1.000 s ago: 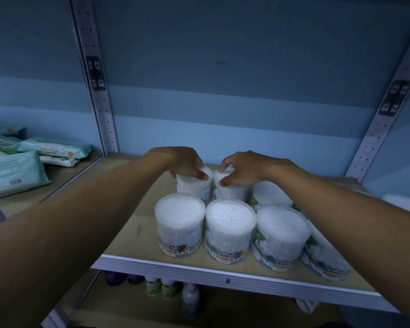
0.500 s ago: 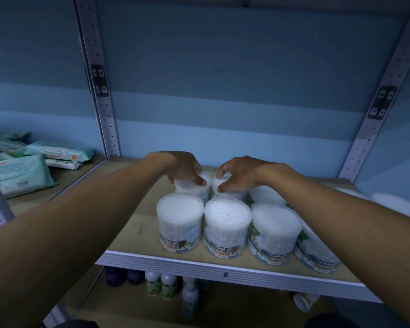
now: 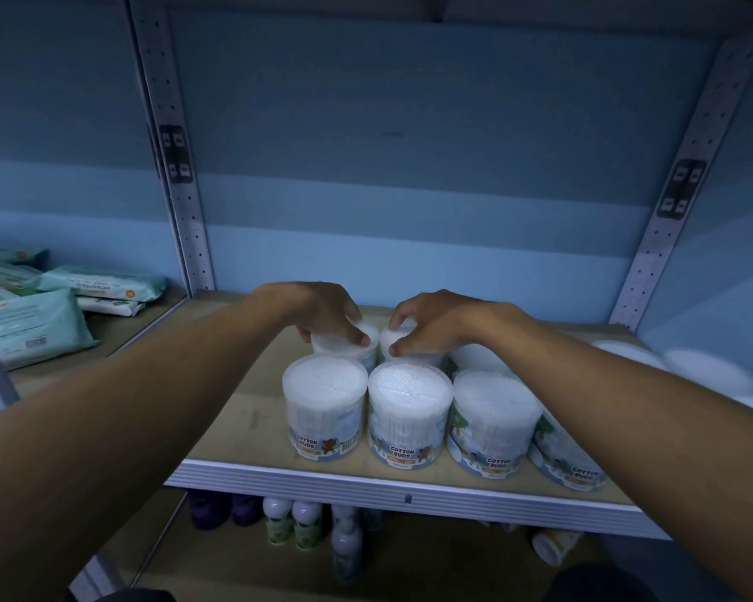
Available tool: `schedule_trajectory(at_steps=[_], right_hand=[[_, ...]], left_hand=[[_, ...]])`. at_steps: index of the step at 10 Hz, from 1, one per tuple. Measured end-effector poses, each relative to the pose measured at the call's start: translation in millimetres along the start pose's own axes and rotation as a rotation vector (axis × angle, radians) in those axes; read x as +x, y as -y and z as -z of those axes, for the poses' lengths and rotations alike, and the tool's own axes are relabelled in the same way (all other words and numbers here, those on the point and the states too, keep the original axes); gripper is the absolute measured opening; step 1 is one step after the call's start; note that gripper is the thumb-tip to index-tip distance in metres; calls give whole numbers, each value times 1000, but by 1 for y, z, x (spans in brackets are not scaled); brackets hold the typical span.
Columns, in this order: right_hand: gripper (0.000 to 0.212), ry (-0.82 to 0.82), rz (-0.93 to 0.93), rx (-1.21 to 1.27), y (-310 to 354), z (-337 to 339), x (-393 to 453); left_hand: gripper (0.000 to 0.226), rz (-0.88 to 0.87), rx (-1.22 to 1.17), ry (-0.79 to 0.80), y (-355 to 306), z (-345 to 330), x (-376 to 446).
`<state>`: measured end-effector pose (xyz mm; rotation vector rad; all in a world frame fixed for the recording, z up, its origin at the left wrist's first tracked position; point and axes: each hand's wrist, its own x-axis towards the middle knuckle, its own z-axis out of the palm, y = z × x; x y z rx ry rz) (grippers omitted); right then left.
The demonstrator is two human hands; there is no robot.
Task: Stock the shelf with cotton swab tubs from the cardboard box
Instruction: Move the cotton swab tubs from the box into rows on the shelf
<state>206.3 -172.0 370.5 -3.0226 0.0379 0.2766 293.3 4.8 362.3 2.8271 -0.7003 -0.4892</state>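
Note:
Clear round cotton swab tubs labelled "COTTON BUDS" stand on a wooden shelf [image 3: 244, 410]. A front row of several tubs [image 3: 324, 410] lines the shelf's edge. Behind it, my left hand [image 3: 322, 317] grips the lid of a back-row tub [image 3: 344, 343] from above. Right beside it, my right hand [image 3: 435, 325] grips the lid of the neighbouring back-row tub [image 3: 390, 338]. Both tubs rest on the shelf board, touching each other. The cardboard box is not in view.
Metal uprights [image 3: 179, 184] [image 3: 674, 210] frame the bay. Packs of wet wipes [image 3: 40, 323] lie on the neighbouring shelf to the left. Small bottles [image 3: 305, 525] stand on the shelf below. More blurred tubs [image 3: 705, 375] sit at the far right.
Both hands stay on the two back-row tubs, which have sunk down onto the shelf board behind the front row. The view has shifted slightly.

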Motion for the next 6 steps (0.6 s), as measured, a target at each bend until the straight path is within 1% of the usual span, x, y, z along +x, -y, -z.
schedule_trajectory(at_steps=[4, 5, 6], right_hand=[[54, -15, -9, 21, 4, 0, -9], [52, -29, -18, 74, 2, 1, -12], [45, -124, 19, 140, -4, 3, -21]], left_hand=[[74, 7, 3, -3, -2, 0, -9], [76, 6, 97, -50, -2, 0, -14], [72, -52, 92, -198, 6, -5, -31]])
